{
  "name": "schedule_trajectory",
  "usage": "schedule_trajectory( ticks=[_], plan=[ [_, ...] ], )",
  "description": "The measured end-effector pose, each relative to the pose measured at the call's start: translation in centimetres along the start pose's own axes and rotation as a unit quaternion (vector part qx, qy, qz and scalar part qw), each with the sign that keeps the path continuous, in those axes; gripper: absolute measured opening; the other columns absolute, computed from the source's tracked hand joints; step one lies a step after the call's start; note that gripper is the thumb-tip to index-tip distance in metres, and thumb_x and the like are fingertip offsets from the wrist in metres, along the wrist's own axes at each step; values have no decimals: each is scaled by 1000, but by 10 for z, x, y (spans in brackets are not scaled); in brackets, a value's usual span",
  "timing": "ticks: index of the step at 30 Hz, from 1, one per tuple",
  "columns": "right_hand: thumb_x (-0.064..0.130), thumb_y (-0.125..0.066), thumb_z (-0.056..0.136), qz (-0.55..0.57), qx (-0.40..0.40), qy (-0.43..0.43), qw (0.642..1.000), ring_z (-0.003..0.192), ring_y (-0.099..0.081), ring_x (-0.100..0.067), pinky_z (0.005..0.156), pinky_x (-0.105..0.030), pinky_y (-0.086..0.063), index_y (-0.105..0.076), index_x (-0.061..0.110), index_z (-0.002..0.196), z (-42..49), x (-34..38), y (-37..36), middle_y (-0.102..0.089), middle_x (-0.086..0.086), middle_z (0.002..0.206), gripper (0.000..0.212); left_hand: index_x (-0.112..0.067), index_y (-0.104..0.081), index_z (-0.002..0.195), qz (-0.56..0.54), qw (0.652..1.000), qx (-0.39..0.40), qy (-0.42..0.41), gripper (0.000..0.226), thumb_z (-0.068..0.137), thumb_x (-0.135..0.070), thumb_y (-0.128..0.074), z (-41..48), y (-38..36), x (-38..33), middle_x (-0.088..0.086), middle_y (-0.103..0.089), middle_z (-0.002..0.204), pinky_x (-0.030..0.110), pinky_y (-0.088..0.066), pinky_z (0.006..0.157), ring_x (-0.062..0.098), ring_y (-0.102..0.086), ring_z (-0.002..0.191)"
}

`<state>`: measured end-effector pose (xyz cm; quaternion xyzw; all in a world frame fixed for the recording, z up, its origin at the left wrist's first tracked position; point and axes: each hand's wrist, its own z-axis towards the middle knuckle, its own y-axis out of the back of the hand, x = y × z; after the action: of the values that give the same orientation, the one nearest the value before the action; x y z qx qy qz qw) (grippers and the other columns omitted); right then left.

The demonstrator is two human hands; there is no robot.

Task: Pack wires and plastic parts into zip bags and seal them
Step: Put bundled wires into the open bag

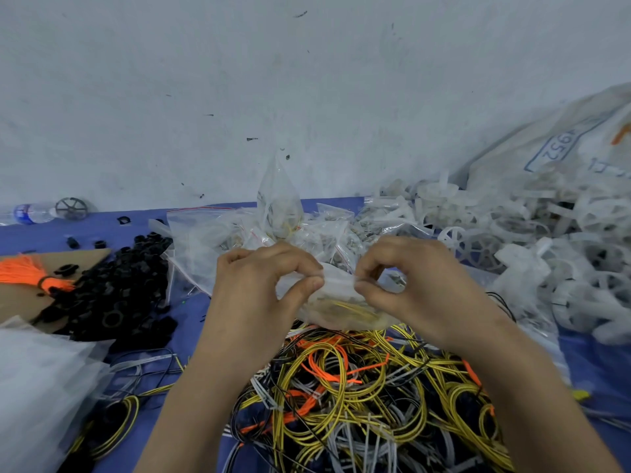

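A small clear zip bag [341,302] with yellow wire and white plastic inside hangs over the wire pile. My left hand [263,281] pinches its top edge at the left end, thumb against fingertips. At the right end of the same edge my right hand [409,278] pinches it too. Below the bag lies a tangle of yellow, grey, orange and black wires [358,397]. Behind my hands is a heap of filled clear zip bags [273,227], one standing upright. White plastic wheel parts [512,233] are piled at the right.
Black plastic rings [116,291] are heaped at the left on the blue cloth [191,339]. An orange tassel [27,271] lies on cardboard. A water bottle [30,213] lies by the wall. A large white sack [563,145] leans at the right, a clear bag [41,387] at the lower left.
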<state>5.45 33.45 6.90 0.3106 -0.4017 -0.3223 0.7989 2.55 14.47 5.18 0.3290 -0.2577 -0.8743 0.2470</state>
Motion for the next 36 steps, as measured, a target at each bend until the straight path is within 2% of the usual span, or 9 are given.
schedule_trajectory(
  ticks=[7,12,16,19,21,24,28,32,36],
  plan=[
    [17,-70,80,-12,12,27,1000,79,-54,-4,74,-25,-44,-65,18,80,1,4,-7,-61,10,82,5,-23,-73,76,-34,999,17,14,5,81,-21,-71,0,1,0,-22,-65,81,48,-41,94,-7,-55,91],
    [17,-68,81,-20,-1,31,999,78,-57,-5,75,-33,-47,-69,18,78,1,5,-9,-65,9,78,3,-25,-73,73,-37,999,32,21,9,81,-21,-71,1,5,2,-23,-66,79,44,-28,109,-10,-56,89],
    [15,-69,79,-11,-5,36,999,74,-59,-8,72,-35,-48,-70,17,75,1,6,-11,-66,8,74,4,-26,-75,79,-20,999,40,13,10,82,-28,-67,2,7,3,-29,-63,82,36,-21,113,-11,-55,94],
    [15,-69,79,-12,-12,36,999,73,-59,-8,71,-32,-48,-71,17,75,1,4,-12,-66,7,73,4,-25,-76,84,-17,998,50,-17,16,83,-36,-65,2,7,3,-31,-62,87,34,-28,106,-8,-56,95],
    [16,-70,79,-8,-17,31,999,72,-59,-7,70,-28,-47,-71,17,76,1,3,-11,-66,7,73,4,-21,-75,86,-12,997,68,-41,18,80,-37,-68,2,6,2,-23,-64,86,24,-38,93,-2,-58,88],
    [18,-73,77,17,-2,24,1000,74,-57,-6,67,-17,-43,-71,20,82,1,2,-10,-65,9,73,6,-19,-74,81,-15,996,79,-40,13,77,-31,-70,1,4,1,-16,-62,76,9,-40,71,3,-58,80],
    [16,-78,74,30,8,22,999,75,-53,-8,65,-15,-40,-68,22,83,0,0,-5,-58,9,70,15,-17,-73,73,-10,999,39,-22,6,77,-21,-75,1,4,5,-11,-64,72,17,-40,74,8,-57,78],
    [9,-75,74,30,-11,25,999,72,-56,-7,65,-16,-44,-68,21,73,1,1,-2,-61,10,67,15,-21,-73,71,-20,999,24,-20,11,77,-30,-73,1,6,7,-15,-63,70,36,-42,81,7,-57,78],
    [5,-74,74,40,-11,19,999,73,-55,-7,64,-15,-43,-67,22,70,1,2,-4,-59,12,65,18,-24,-72,71,-8,1000,18,-21,13,77,-34,-66,0,7,5,-12,-64,69,41,-40,88,3,-54,76]
  ],
)
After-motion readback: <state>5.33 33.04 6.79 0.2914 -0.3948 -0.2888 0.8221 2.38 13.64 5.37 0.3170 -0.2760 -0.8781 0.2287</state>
